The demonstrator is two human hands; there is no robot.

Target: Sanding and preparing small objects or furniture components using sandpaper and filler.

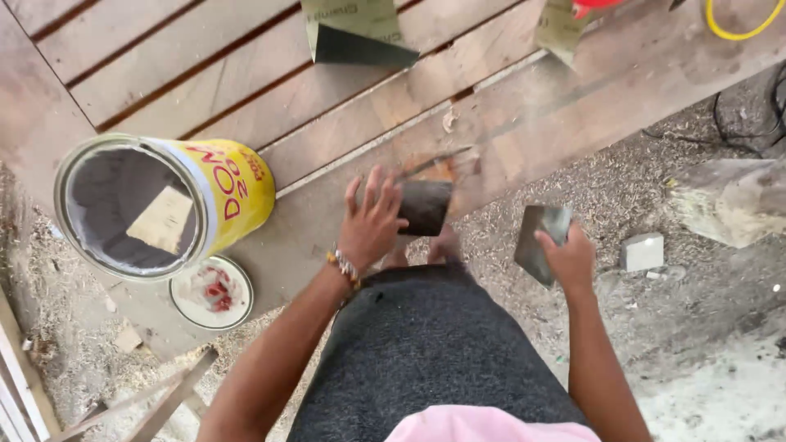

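Observation:
My left hand [372,219] presses a dark folded piece of sandpaper [426,206] against the edge of a brown wooden slatted panel [270,98], fingers spread over it. Off the panel's edge to the right, my right hand [566,255] grips a flat grey metal scraper blade [539,237], held over the ground. Fine dust lies on the wood just above the sandpaper. My grey skirt and pink top fill the bottom centre.
An open yellow tin can [233,192] with a scrap of paper inside stands on the panel at left, its lid [211,293] beside it. Folded sandpaper sheets [356,33] lie at the top. Sawdust covers the ground; a wood offcut [729,200] and small block [642,250] lie at right.

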